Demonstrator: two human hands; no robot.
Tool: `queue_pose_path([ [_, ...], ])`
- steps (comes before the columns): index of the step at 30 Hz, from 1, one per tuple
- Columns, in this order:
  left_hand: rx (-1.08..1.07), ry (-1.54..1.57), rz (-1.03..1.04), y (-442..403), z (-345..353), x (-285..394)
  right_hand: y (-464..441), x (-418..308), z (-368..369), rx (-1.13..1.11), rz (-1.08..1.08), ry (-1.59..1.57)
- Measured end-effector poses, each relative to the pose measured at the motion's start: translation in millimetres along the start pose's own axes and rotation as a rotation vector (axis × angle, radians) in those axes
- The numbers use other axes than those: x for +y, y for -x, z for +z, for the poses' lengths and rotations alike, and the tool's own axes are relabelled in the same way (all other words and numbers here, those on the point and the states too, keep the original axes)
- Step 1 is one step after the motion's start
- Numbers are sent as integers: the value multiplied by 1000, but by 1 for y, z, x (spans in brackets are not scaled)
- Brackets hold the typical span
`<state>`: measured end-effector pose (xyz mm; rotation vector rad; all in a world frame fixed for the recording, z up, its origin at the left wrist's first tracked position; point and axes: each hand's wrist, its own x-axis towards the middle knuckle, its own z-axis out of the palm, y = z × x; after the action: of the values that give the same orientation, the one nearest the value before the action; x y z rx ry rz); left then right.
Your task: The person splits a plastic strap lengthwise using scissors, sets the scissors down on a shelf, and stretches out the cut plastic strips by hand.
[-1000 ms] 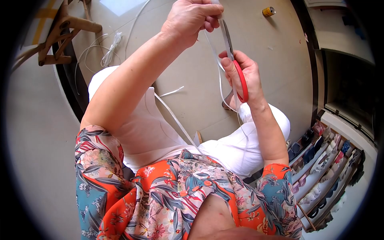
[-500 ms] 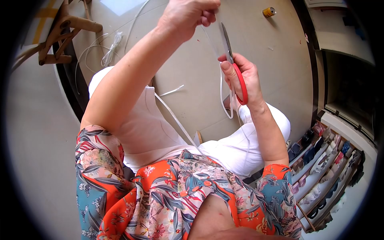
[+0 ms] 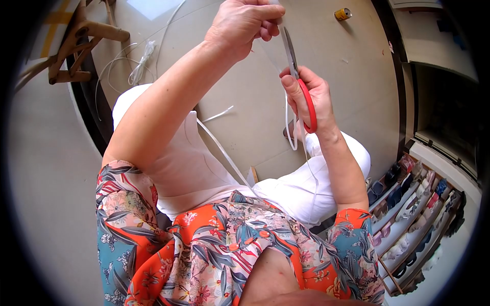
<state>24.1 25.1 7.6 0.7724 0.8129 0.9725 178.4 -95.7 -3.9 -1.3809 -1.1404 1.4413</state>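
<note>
My left hand (image 3: 242, 23) is raised near the top of the view, its fingers closed on a narrow white plastic strip. In my right hand (image 3: 316, 92) is a pair of scissors (image 3: 310, 109) with red handles, the metal blades pointing up. Their tip comes close to my left fingertips. The white strip (image 3: 287, 120) also passes by my right hand, hangs in a loop below it and trails over my white trousers. Whether the blades touch the strip is unclear. Another length of strip (image 3: 223, 149) lies across my lap.
A clear-white bundle of strip (image 3: 142, 64) lies on the tiled floor at left, beside a wooden frame (image 3: 97, 30). A yellow can (image 3: 343, 14) is at upper right. A shoe rack (image 3: 418, 224) stands on the right.
My left hand has shifted slightly, and the scissors' tip is now nearer its fingers. The hanging loop of strip has swung a little to the right and narrowed.
</note>
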Motion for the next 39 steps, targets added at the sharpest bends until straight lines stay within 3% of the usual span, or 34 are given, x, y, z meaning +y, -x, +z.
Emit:
queue_pose_path([
  [7,-82,78,-1,-25,-18,8,2,6,1,-24,2,41],
  [11,-40,37,32,-18,-13,7,2,10,5,9,-85,9],
  [25,17,-1,41,-6,-4,1,0,8,3,30,-14,4],
  [39,-53,62,35,-28,-18,6,1,6,5,-2,-51,29],
])
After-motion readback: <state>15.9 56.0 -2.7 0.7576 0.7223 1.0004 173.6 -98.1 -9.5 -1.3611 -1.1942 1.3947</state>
